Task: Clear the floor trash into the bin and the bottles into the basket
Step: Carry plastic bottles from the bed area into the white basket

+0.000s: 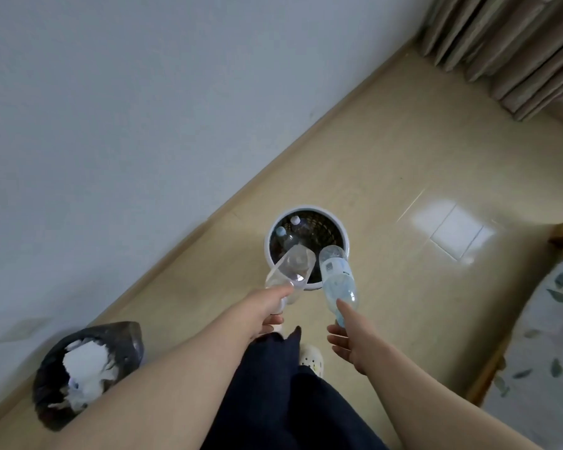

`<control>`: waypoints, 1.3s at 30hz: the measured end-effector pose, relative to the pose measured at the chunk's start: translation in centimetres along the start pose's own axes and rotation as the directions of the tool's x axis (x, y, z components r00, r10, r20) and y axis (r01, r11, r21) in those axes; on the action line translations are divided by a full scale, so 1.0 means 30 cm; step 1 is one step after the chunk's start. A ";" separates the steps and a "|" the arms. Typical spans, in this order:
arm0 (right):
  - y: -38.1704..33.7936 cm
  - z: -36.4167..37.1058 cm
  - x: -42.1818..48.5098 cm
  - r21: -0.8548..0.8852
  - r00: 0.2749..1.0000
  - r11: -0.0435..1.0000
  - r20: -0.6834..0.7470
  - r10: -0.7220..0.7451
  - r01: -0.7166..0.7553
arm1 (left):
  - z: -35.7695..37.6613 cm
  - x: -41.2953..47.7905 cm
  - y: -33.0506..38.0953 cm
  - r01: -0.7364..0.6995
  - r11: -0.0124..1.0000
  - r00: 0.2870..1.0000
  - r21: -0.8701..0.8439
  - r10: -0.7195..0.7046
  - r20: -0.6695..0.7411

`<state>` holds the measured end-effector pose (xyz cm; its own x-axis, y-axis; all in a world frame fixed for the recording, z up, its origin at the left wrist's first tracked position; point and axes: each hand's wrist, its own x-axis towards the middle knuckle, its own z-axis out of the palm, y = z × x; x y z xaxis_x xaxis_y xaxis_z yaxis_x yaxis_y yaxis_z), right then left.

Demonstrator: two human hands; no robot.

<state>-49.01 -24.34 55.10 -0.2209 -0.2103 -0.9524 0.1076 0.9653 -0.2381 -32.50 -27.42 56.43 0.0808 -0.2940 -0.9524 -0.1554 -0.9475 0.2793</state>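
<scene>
A round white-rimmed basket (340,230) with a dark woven inside stands on the floor ahead of me. Two capped clear bottles (286,233) lie inside it. My left hand (267,311) grips the neck end of a clear plastic bottle (293,266), its base pointing over the basket's near rim. My right hand (346,341) holds a second clear bottle with a white label (337,276) by its lower end, its base also tilted over the rim. A dark bin (127,336) lined with a black bag holds white crumpled paper at lower left.
A white wall and beige skirting run along the left. A bed with a leaf-patterned cover (540,352) and wooden frame stands at the right. Curtains (507,37) hang at upper right. My legs and a white shoe (311,357) are below the hands.
</scene>
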 end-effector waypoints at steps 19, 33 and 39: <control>-0.421 0.114 0.710 -0.317 0.978 0.928 -0.006 0.206 -0.198 | 0.108 0.706 0.369 0.156 0.965 0.980 0.209 -0.125 -0.153; -0.511 0.124 0.995 -0.405 0.958 0.878 0.014 0.286 -0.256 | 0.145 1.034 0.418 0.110 0.984 0.886 0.138 -0.035 -0.462; -0.502 0.145 0.983 -0.430 0.952 0.865 0.036 0.305 -0.261 | 0.122 1.081 0.411 0.162 0.985 0.886 -0.062 -0.173 -0.430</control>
<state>-52.93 -45.75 29.77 -0.1421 0.0886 -0.9859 -0.2658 0.9560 0.1242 -35.41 -48.18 28.53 0.5217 -0.1504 -0.8397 -0.0787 -0.9886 0.1282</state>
